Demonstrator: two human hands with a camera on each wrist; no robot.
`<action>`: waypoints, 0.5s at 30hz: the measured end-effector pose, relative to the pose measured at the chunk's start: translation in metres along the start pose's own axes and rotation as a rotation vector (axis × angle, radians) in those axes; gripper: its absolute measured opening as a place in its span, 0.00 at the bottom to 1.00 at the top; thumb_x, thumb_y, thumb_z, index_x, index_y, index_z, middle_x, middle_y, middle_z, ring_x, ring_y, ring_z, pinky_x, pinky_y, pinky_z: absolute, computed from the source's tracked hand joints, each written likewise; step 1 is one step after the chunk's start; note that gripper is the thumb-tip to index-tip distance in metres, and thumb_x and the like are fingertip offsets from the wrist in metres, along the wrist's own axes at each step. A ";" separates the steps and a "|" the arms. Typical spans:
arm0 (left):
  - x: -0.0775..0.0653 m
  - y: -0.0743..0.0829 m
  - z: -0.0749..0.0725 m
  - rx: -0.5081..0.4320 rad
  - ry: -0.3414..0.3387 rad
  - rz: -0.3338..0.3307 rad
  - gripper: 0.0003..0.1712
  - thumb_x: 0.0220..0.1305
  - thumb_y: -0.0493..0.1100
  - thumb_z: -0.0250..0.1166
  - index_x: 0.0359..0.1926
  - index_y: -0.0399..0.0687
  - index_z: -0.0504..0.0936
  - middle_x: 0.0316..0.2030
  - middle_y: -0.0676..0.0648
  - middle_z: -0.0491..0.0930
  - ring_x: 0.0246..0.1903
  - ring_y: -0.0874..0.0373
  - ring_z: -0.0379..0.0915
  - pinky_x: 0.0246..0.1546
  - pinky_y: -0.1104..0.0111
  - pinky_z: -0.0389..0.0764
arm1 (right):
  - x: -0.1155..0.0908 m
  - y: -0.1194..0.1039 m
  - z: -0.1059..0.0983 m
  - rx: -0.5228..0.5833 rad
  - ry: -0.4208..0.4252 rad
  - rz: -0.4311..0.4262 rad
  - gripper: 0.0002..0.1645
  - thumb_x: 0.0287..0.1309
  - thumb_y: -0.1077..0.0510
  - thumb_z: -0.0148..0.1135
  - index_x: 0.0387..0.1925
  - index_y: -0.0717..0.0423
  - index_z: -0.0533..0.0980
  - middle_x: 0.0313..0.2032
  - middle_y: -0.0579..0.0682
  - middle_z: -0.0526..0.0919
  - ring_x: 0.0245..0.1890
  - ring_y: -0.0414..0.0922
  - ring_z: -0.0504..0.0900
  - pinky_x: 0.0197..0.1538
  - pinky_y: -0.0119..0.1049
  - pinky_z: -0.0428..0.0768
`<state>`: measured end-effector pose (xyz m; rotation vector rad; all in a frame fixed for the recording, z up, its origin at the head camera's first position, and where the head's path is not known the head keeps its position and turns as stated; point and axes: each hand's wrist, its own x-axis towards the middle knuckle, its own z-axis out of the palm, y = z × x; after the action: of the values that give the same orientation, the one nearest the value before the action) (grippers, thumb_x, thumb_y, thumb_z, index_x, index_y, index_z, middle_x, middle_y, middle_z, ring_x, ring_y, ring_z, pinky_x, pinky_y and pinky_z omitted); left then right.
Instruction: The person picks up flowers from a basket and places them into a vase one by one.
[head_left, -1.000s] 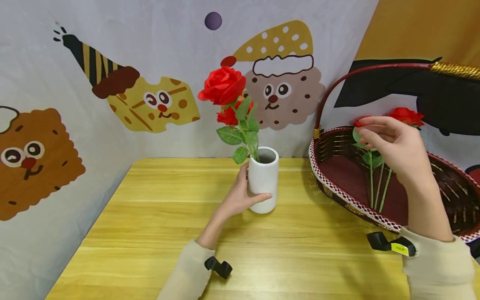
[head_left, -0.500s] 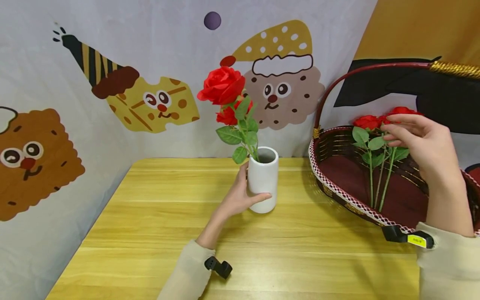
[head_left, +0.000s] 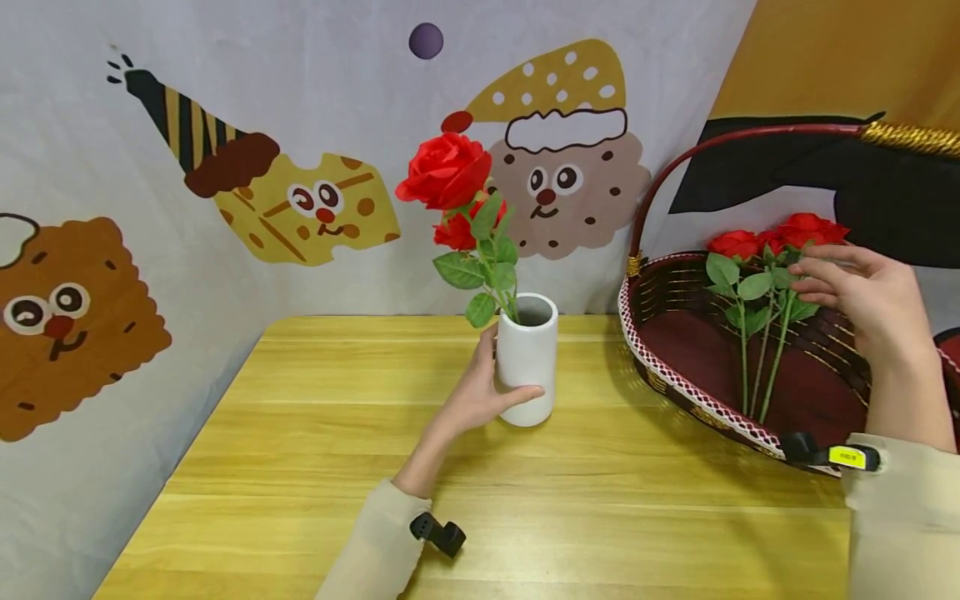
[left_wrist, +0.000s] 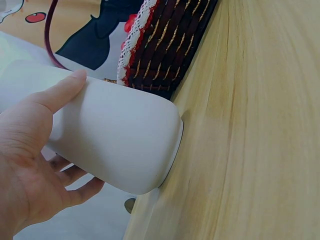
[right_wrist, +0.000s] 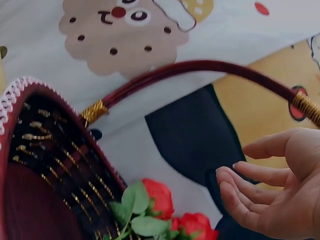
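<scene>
My left hand (head_left: 477, 390) grips the white vase (head_left: 528, 367), thumb across its front and fingers round the far side. The left wrist view shows the vase (left_wrist: 125, 135) upright on the table, its base on the wood. Red roses (head_left: 447, 172) with green leaves lean left out of its mouth. My right hand (head_left: 870, 302) hovers over the basket beside several more red roses (head_left: 808, 230), its fingers loosely bent around nothing. In the right wrist view, a gap shows between that hand (right_wrist: 275, 185) and the roses (right_wrist: 159, 199).
A dark red woven basket (head_left: 697, 412) with lace trim stands at the right, rose stems lying inside. Its tall handle (head_left: 750, 140) arches above. Behind the wooden table (head_left: 337, 467) hangs a cloth (head_left: 337, 75) printed with cartoon food.
My right hand has moved right and slightly down, away from the left rose in the basket, uncovering the blooms and leaves. The left hand and vase stay put.
</scene>
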<state>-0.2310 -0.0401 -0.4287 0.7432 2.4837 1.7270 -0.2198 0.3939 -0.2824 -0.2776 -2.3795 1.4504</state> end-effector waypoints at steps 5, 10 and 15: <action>0.001 0.001 0.000 -0.001 -0.001 -0.001 0.62 0.56 0.50 0.78 0.79 0.56 0.44 0.71 0.47 0.58 0.66 0.54 0.63 0.66 0.55 0.66 | 0.009 0.011 -0.005 0.038 0.031 0.069 0.13 0.71 0.44 0.57 0.50 0.42 0.74 0.30 0.25 0.79 0.27 0.25 0.81 0.31 0.19 0.78; 0.001 0.002 0.000 0.002 -0.003 0.000 0.62 0.56 0.50 0.78 0.79 0.56 0.43 0.72 0.46 0.58 0.67 0.53 0.62 0.66 0.54 0.66 | 0.014 0.017 -0.007 0.044 0.059 0.148 0.04 0.73 0.45 0.56 0.42 0.36 0.74 0.25 0.23 0.77 0.25 0.24 0.80 0.28 0.19 0.77; 0.001 0.003 0.000 0.001 -0.003 0.003 0.62 0.56 0.49 0.78 0.79 0.56 0.44 0.71 0.46 0.59 0.66 0.53 0.63 0.66 0.54 0.67 | 0.019 0.025 -0.008 -0.036 0.049 0.215 0.05 0.74 0.44 0.53 0.41 0.35 0.74 0.22 0.21 0.74 0.23 0.23 0.77 0.27 0.23 0.76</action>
<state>-0.2312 -0.0390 -0.4259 0.7493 2.4835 1.7240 -0.2345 0.4185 -0.2973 -0.5876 -2.3986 1.4741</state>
